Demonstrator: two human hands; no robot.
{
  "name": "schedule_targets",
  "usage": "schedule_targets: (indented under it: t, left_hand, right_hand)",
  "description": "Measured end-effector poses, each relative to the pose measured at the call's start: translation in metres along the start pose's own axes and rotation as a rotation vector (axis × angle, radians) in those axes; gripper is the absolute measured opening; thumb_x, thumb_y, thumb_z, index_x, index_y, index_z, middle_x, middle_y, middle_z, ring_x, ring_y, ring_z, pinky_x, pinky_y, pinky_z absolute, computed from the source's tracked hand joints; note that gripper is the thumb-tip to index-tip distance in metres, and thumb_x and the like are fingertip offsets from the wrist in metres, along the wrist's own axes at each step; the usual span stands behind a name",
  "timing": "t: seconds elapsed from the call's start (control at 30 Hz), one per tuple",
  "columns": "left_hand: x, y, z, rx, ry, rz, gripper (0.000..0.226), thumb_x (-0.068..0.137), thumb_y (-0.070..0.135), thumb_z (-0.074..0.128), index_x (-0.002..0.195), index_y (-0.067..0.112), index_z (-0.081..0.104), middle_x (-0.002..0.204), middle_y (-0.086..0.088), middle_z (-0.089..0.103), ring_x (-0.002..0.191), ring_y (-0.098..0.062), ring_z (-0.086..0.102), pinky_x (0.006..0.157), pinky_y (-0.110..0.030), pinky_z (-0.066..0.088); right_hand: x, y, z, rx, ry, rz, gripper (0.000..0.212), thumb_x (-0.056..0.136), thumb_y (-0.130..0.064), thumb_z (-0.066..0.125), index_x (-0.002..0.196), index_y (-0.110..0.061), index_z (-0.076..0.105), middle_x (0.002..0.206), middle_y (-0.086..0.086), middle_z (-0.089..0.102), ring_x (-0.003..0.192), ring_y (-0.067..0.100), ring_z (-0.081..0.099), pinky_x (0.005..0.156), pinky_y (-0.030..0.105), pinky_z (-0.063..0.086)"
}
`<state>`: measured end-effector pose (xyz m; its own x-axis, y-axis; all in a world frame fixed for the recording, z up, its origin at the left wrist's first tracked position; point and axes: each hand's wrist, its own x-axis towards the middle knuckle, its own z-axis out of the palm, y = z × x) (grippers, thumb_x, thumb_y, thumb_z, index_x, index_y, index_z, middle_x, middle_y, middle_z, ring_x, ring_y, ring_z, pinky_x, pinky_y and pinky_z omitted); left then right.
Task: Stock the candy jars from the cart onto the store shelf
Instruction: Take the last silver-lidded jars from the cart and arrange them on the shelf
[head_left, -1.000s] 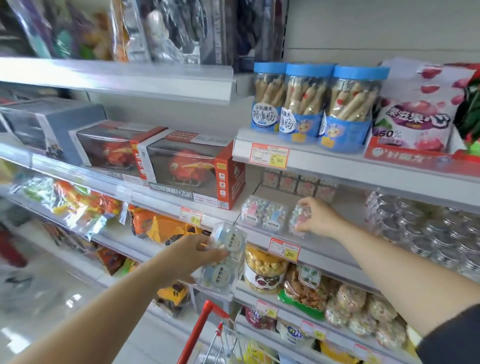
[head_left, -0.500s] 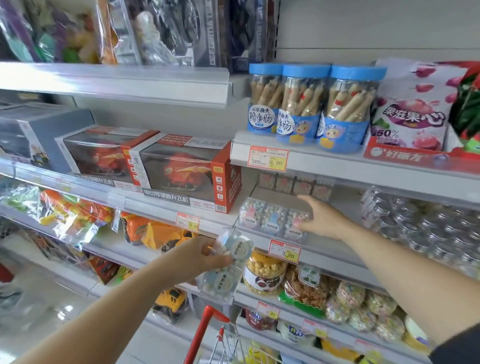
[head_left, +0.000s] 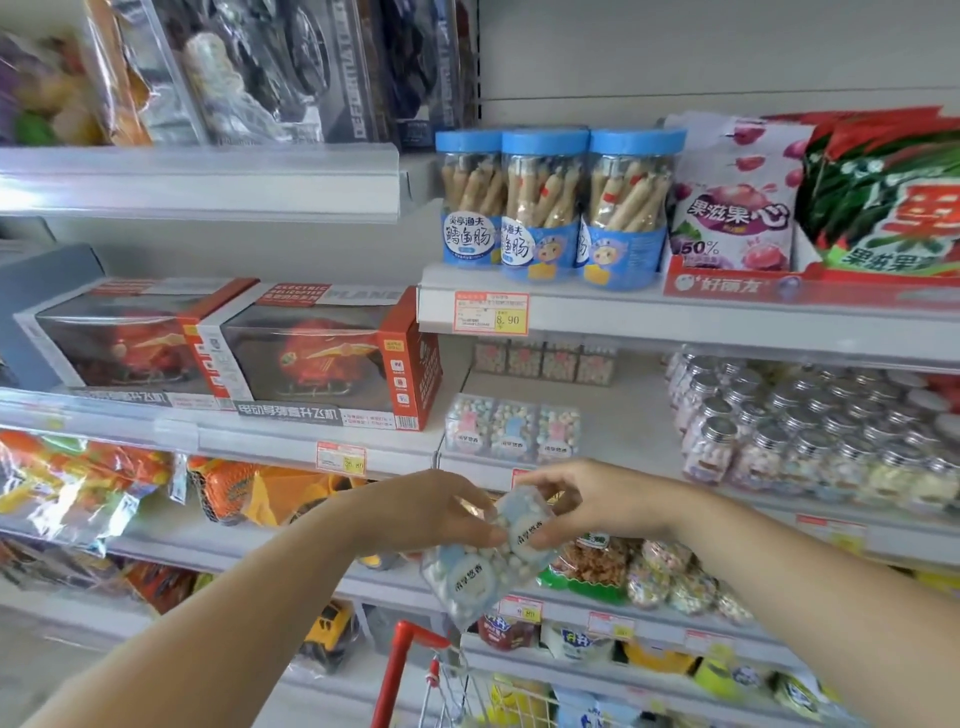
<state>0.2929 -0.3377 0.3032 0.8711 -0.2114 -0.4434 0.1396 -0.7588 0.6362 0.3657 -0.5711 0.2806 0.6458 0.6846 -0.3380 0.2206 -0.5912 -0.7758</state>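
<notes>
Back off the shelf (head_left: 634, 415) with right hand (head_left: 597, 506), now pinching upper candy jar (head_left: 525, 526), gripping lower candy jar (head_left: 467, 578) in left hand (head_left: 426, 514).

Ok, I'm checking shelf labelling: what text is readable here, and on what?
"鳕鱼肠": blue jars.
"8.90": price tag under them.
"果滋果心", "50%": purple bag.
"好丽友": red tray.
"PLANE", "电动导弹直升飞机": toy box.
Too blurred to read: labels on the held candy jars, other price tags.
</notes>
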Motion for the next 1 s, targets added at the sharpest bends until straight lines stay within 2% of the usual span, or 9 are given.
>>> schedule_targets:
  t: [0.07,0.17,0.23,0.33,0.43,0.63,0.73,0.83,1.0]
  left_hand:
    - [0.001,0.003,-0.004,-0.013,0.065,0.01,0.057,0.077,0.067,0.069,0.123,0.035,0.059,0.119,0.011,0.067,0.103,-0.008,0.064,0.09,-0.033,0.054]
    - [0.009,0.016,-0.011,0.128,0.338,0.054,0.061,0.081,0.059,0.069,0.132,0.027,0.057,0.13,0.006,0.061,0.104,-0.008,0.058,0.091,-0.025,0.046]
    - [0.02,0.029,-0.016,0.267,0.522,0.071,0.061,0.083,0.054,0.069,0.136,0.028,0.053,0.134,0.004,0.057,0.106,-0.013,0.058,0.09,-0.03,0.05]
    - [0.046,0.044,-0.026,0.463,0.659,0.121,0.057,0.09,0.053,0.062,0.141,0.031,0.048,0.143,0.006,0.048,0.118,-0.018,0.057,0.092,-0.039,0.051]
    - [0.076,0.047,-0.039,0.568,0.672,0.126,0.053,0.093,0.05,0.058,0.142,0.031,0.047,0.145,0.004,0.047,0.123,-0.023,0.054,0.096,-0.046,0.05]
    - [0.12,0.037,-0.06,0.621,0.521,0.151,0.058,0.097,0.051,0.051,0.15,0.033,0.035,0.152,0.004,0.043,0.134,-0.025,0.045,0.107,-0.047,0.04]
    - [0.127,0.03,-0.062,0.492,0.445,0.239,0.066,0.094,0.049,0.058,0.152,0.031,0.032,0.155,0.002,0.04,0.139,-0.023,0.04,0.113,-0.041,0.035]
    - [0.12,0.02,-0.061,0.258,0.501,0.316,0.075,0.086,0.051,0.065,0.151,0.025,0.036,0.155,0.004,0.038,0.139,-0.017,0.039,0.113,-0.028,0.029]
    - [0.103,-0.017,-0.054,0.032,0.573,0.203,0.091,0.078,0.063,0.066,0.153,0.024,0.032,0.151,0.002,0.044,0.136,-0.017,0.044,0.113,-0.041,0.039]
  right_hand:
    - [-0.005,0.006,-0.004,0.047,0.083,-0.002,0.085,0.067,-0.044,0.088,0.142,-0.029,0.049,0.125,-0.009,0.059,0.11,0.009,0.062,0.1,0.033,0.051]
    - [-0.009,0.011,-0.019,0.122,0.328,-0.034,0.076,0.068,-0.036,0.087,0.134,-0.03,0.05,0.12,-0.011,0.061,0.108,0.009,0.062,0.094,0.029,0.053]
    - [-0.004,0.013,-0.031,0.167,0.511,-0.052,0.076,0.066,-0.033,0.088,0.131,-0.028,0.05,0.119,-0.016,0.06,0.107,0.003,0.06,0.089,0.023,0.049]
    - [0.017,0.016,-0.046,0.225,0.658,-0.049,0.075,0.068,-0.026,0.089,0.132,-0.024,0.048,0.117,-0.016,0.06,0.101,-0.004,0.058,0.085,0.022,0.045]
    - [0.042,0.024,-0.054,0.228,0.707,-0.035,0.076,0.069,-0.025,0.089,0.134,-0.021,0.047,0.115,-0.014,0.059,0.106,0.008,0.06,0.099,0.033,0.047]
    - [0.073,0.036,-0.056,0.189,0.735,-0.028,0.083,0.07,-0.024,0.089,0.139,-0.019,0.044,0.121,-0.008,0.059,0.114,0.015,0.057,0.098,0.031,0.046]
    - [0.076,0.041,-0.055,0.16,0.72,-0.031,0.084,0.071,-0.026,0.088,0.141,-0.02,0.044,0.122,-0.012,0.055,0.113,0.01,0.054,0.095,0.027,0.042]
    - [0.076,0.043,-0.052,0.118,0.703,-0.028,0.088,0.071,-0.034,0.087,0.145,-0.024,0.04,0.129,-0.013,0.052,0.118,0.009,0.051,0.098,0.027,0.041]
    - [0.069,0.044,-0.056,0.088,0.664,-0.048,0.095,0.072,-0.038,0.085,0.151,-0.025,0.033,0.139,-0.013,0.048,0.127,0.006,0.046,0.106,0.027,0.034]
